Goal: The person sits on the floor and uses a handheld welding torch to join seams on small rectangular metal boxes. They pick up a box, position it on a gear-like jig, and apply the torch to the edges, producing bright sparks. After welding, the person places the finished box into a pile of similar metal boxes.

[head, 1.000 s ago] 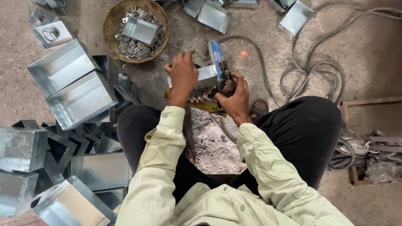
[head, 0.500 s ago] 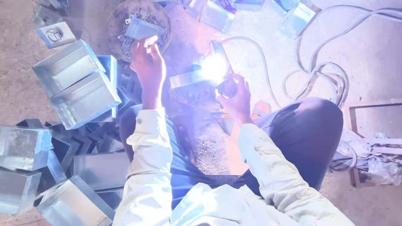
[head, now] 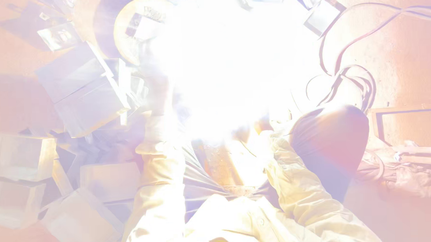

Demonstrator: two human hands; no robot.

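Observation:
A white welding flash (head: 232, 63) blots out the upper middle of the view. My left hand (head: 152, 73) is a faint shape at the flash's left edge, close to a round basket (head: 122, 29) of metal scraps. What it holds cannot be made out. My right hand is lost inside the glare; only its pale yellow sleeve (head: 299, 180) shows, running up into the light. The small metal piece and the tool seen earlier are hidden by the flash.
Shiny sheet-metal boxes (head: 80, 87) lie stacked at the left, and more lie at lower left (head: 16, 156). Looped cables (head: 347, 78) lie on the concrete floor at the right. My dark-trousered knee (head: 330, 131) is bent, with a metal frame (head: 406, 112) beyond it.
The spark at the metal piece has grown into a glare filling the centre. My left hand, earlier on the piece, moved up-left toward the basket and stays there.

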